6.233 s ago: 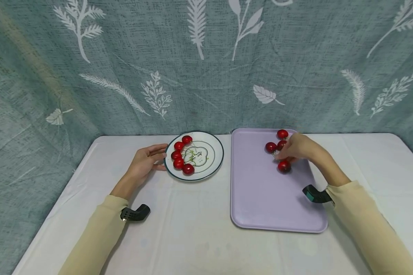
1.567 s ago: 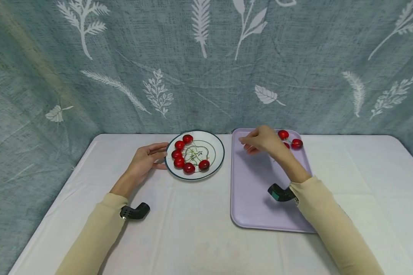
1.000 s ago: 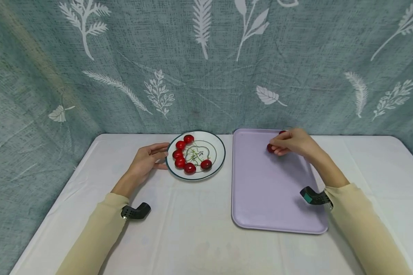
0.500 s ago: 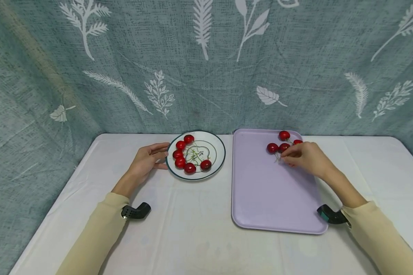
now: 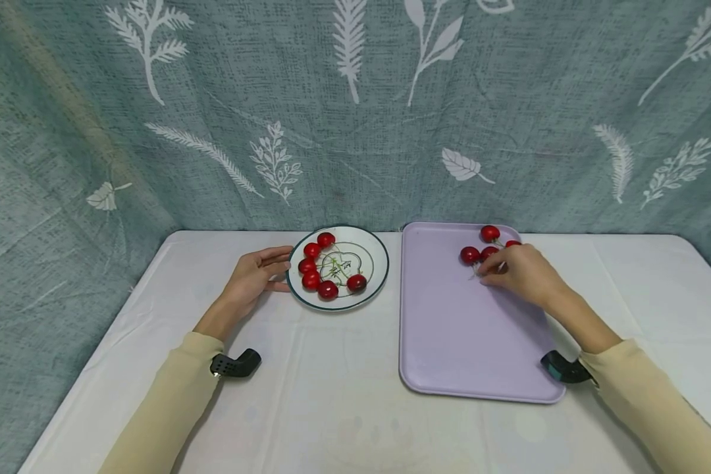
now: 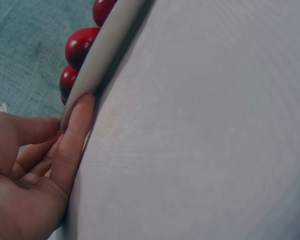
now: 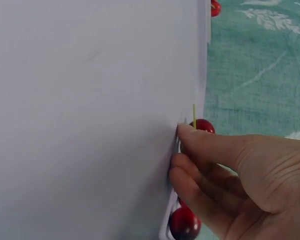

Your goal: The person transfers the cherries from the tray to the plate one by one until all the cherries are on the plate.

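My left hand [image 5: 251, 280] holds the left rim of a white plate [image 5: 373, 266] with a dark green edge. In the left wrist view its thumb and fingers [image 6: 32, 131] meet the rim from both sides. Several red cherries [image 5: 328, 290] with green stems lie round the plate's left and front. On a lilac tray [image 5: 468, 342], my right hand [image 5: 524, 273] reaches in beside the stems of a small group of cherries [image 5: 469, 255]. Its thumb and index fingertips stand slightly apart there. In the right wrist view a stem [image 7: 194, 116] rises by the thumb tip.
The plate stands to the left of the tray on a white-covered table [image 5: 332, 395]. A green curtain [image 5: 343, 164] with white leaf prints hangs along the back and left. Both wrists carry black devices [image 5: 236, 363].
One cherry has gone from the tray's group to the plate's right front. My right hand travelled towards the plate, then back to the remaining cherries. The left hand stayed at the rim.
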Demonstrator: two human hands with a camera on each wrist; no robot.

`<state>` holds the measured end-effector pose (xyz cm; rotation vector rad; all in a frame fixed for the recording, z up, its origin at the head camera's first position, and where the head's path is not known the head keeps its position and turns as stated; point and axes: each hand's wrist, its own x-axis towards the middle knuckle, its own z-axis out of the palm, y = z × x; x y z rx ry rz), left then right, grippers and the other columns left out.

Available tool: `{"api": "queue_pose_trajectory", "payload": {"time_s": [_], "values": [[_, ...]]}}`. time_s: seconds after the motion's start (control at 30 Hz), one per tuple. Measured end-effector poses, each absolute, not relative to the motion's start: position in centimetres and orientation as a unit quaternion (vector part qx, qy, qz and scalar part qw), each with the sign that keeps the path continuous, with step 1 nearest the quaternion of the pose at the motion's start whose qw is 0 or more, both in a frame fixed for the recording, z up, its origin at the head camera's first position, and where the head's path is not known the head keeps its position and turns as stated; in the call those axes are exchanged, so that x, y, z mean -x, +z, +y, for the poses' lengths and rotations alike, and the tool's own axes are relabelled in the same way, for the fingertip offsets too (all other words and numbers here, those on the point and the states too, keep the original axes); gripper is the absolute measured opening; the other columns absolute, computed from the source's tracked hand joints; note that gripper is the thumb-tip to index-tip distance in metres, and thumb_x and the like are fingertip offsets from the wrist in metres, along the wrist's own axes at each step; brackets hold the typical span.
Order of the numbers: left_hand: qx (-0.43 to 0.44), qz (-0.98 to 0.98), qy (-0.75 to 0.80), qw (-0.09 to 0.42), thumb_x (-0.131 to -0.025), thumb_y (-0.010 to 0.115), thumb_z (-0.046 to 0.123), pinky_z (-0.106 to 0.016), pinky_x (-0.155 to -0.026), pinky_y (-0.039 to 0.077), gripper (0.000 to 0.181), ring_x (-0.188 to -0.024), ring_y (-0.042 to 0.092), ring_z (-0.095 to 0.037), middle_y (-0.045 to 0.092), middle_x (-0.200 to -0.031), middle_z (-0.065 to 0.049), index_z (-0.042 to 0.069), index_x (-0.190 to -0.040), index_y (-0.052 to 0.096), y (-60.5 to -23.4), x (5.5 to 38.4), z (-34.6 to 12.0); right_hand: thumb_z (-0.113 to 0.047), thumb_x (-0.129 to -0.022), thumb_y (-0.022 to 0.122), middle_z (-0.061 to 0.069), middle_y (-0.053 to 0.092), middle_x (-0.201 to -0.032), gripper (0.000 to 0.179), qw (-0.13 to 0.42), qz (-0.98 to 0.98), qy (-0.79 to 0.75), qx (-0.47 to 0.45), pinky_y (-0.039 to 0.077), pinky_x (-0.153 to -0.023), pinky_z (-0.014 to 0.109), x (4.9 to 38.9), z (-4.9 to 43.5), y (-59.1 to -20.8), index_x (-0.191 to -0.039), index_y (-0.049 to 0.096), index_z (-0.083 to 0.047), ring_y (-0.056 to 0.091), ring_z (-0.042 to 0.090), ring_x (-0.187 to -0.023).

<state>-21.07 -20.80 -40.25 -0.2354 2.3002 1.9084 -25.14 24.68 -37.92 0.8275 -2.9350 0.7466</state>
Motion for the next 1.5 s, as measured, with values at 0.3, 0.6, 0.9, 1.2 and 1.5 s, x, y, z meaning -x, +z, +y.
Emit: {"api": "queue_pose_trajectory", "payload": {"time_s": [0.3, 0.6, 0.9, 1.2, 1.5], "values": [[0.084, 0.771, 0.628, 0.069, -0.1, 0.05, 0.002, -0.033, -0.075, 0.062, 0.045, -0.107, 0.061, -0.021, 0.048, -0.141, -0.018, 0.0, -0.145, 0.044, -40.3, 21.4, -20.7, -0.01, -0.081, 0.079, 0.001, 0.074, -0.082, 0.004, 0.036, -0.932, 0.248, -0.261, 0.052, -0.065, 0.033, 24.7, 24.5, -37.8, -0.085, 0.079, -0.01, 0.064, 0.018, -0.076], [0.081, 0.771, 0.628, 0.067, -0.1, 0.05, 0.003, -0.033, -0.075, 0.062, 0.045, -0.108, 0.061, -0.023, 0.048, -0.142, -0.019, -0.001, -0.145, 0.044, -40.4, 21.3, -20.8, -0.013, -0.084, 0.078, 0.002, 0.071, -0.075, 0.007, 0.035, -0.92, 0.324, -0.219, 0.046, -0.051, 0.021, 23.9, 24.9, -36.4, -0.088, 0.078, -0.008, 0.06, 0.01, -0.06], [0.08, 0.771, 0.628, 0.064, -0.1, 0.05, 0.002, -0.033, -0.074, 0.062, 0.045, -0.104, 0.063, -0.02, 0.048, -0.143, -0.02, -0.001, -0.145, 0.044, -40.5, 21.1, -20.9, -0.032, -0.092, 0.069, -0.001, 0.07, -0.098, 0.031, -0.032, -0.897, 0.418, -0.141, 0.054, -0.071, 0.017, 23.4, 25.1, -35.4, -0.106, 0.073, -0.004, 0.062, 0.008, -0.088], [0.082, 0.772, 0.628, 0.063, -0.1, 0.05, 0.002, -0.033, -0.074, 0.062, 0.045, -0.103, 0.063, -0.019, 0.049, -0.142, -0.019, 0.0, -0.145, 0.045, -40.7, 21.1, -20.9, -0.031, -0.094, 0.068, -0.014, 0.072, -0.1, 0.027, -0.062, -0.818, 0.558, -0.128, 0.05, -0.087, 0.018, 23.3, 24.7, -35.0, -0.108, 0.072, -0.009, 0.063, 0.007, -0.098], [0.081, 0.774, 0.625, 0.06, -0.1, 0.051, 0.002, -0.033, -0.074, 0.062, 0.045, -0.102, 0.063, -0.018, 0.049, -0.142, -0.019, 0.0, -0.144, 0.045, -40.7, 21.2, -21.0, -0.025, -0.095, 0.067, -0.006, 0.075, -0.093, 0.026, -0.106, -0.787, 0.592, -0.136, 0.052, -0.09, 0.019, 23.5, 23.3, -34.6, -0.106, 0.07, -0.002, 0.071, 0.014, -0.088]]}}
